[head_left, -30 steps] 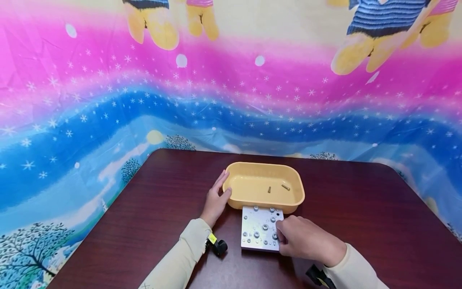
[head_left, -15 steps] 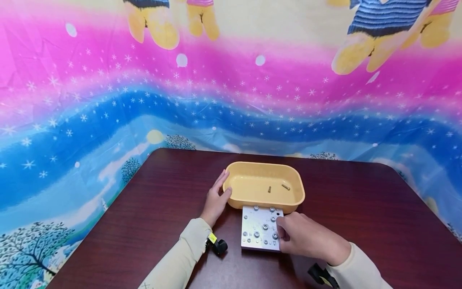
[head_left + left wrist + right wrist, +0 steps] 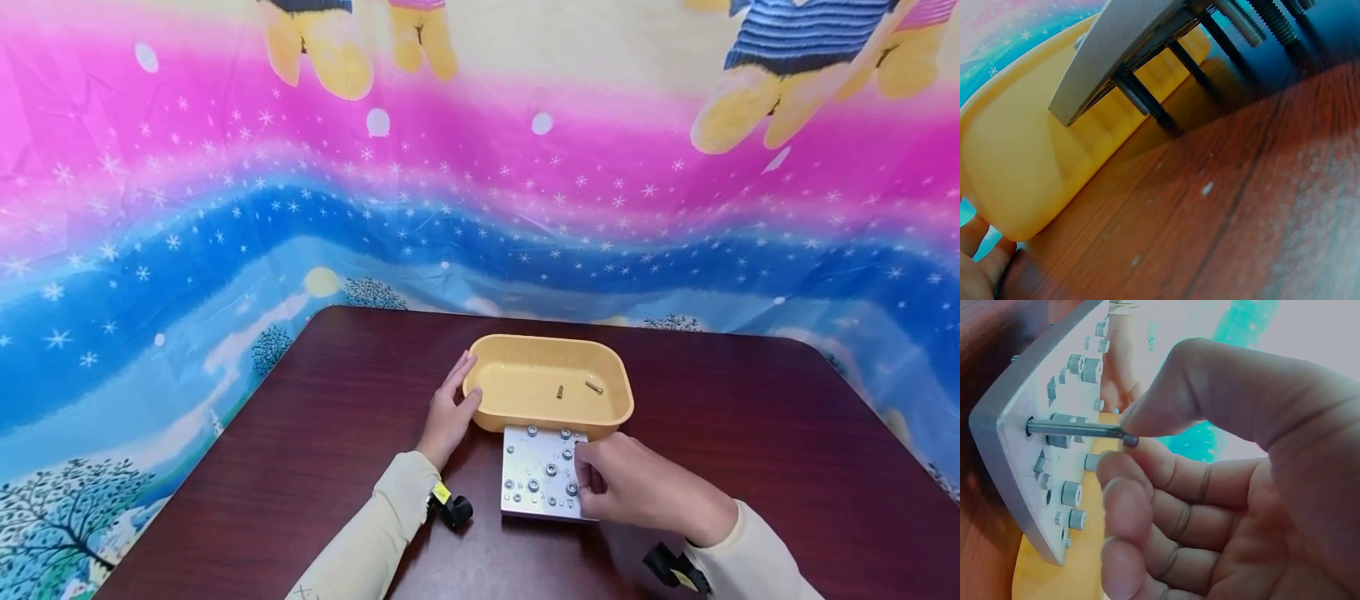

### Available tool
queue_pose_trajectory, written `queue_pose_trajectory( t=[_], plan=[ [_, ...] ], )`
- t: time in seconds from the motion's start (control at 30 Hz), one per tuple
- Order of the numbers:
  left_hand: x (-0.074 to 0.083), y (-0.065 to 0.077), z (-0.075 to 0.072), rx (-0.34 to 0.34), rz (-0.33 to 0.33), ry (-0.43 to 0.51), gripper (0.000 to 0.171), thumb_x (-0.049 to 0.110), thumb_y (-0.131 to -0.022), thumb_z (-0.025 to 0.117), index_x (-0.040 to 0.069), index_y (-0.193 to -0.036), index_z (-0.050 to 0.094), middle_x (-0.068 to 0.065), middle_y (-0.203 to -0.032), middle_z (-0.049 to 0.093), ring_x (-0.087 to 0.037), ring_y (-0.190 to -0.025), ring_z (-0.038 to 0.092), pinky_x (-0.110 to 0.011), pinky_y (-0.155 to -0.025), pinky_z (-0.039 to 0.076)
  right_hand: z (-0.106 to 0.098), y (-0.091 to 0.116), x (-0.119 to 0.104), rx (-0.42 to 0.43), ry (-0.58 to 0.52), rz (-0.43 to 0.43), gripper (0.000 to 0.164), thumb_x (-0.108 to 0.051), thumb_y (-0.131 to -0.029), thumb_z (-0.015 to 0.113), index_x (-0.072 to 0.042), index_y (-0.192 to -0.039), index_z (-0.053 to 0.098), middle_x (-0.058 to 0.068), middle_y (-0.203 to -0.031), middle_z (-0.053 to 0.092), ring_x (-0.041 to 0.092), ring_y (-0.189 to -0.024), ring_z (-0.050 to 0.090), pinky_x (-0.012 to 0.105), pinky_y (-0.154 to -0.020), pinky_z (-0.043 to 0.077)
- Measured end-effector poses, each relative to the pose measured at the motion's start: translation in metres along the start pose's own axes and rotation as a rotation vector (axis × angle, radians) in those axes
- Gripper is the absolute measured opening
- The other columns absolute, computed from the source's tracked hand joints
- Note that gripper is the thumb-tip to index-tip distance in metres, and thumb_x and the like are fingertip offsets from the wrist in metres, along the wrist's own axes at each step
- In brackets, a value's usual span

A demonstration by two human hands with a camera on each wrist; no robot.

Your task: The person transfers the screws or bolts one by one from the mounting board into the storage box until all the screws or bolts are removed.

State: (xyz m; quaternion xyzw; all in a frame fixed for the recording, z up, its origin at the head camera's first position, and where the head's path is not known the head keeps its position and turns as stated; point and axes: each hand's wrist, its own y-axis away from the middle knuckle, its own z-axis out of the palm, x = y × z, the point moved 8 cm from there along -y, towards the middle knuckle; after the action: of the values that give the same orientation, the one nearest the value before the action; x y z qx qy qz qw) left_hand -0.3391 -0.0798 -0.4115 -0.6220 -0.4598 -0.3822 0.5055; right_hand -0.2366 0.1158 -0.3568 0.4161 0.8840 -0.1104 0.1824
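A silver metal plate studded with several hex-socket screws stands on the table against the near side of a yellow tray. My right hand is at the plate's right edge. In the right wrist view its thumb and index finger pinch the end of a thin metal rod, seemingly an Allen key, whose other end sits in a hole near the plate's corner. My left hand rests against the tray's left end with fingers fairly straight. Threaded screw shanks stick out beneath the raised plate in the left wrist view.
Two loose brass-coloured screws, one upright-looking screw and one slanted screw, lie in the tray. The dark red wooden table extends on both sides. A printed cloth hangs behind it.
My right hand has shifted slightly to the right and up at the plate's edge, with its fingers turned a little. The left hand, tray and plate stay put.
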Motion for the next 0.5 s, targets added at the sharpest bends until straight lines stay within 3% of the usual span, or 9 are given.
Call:
queue_pose_trajectory(
  t=[0.2,0.5],
  plan=[
    [-0.001,0.001,0.0,0.003,-0.004,0.001,0.052,0.01,-0.095,0.055,0.009,-0.146,0.043,0.003,-0.155,0.031,-0.018,-0.144,0.023,-0.04,-0.115,0.022,-0.005,0.001,-0.003,0.027,-0.017,-0.027,0.022,-0.007,-0.075,0.065,-0.022,-0.069,0.051,-0.009,-0.064,0.049,0.002,-0.058,0.046,0.019,-0.048,0.04],
    [-0.002,-0.001,0.0,0.002,-0.017,-0.001,0.053,0.011,-0.095,0.055,0.01,-0.146,0.043,0.003,-0.155,0.032,-0.018,-0.144,0.024,-0.039,-0.114,0.025,-0.013,-0.002,0.005,0.061,-0.046,-0.002,0.021,-0.004,-0.074,0.064,-0.021,-0.074,0.05,-0.01,-0.061,0.047,0.0,-0.054,0.044,0.019,-0.048,0.039]
  ],
)
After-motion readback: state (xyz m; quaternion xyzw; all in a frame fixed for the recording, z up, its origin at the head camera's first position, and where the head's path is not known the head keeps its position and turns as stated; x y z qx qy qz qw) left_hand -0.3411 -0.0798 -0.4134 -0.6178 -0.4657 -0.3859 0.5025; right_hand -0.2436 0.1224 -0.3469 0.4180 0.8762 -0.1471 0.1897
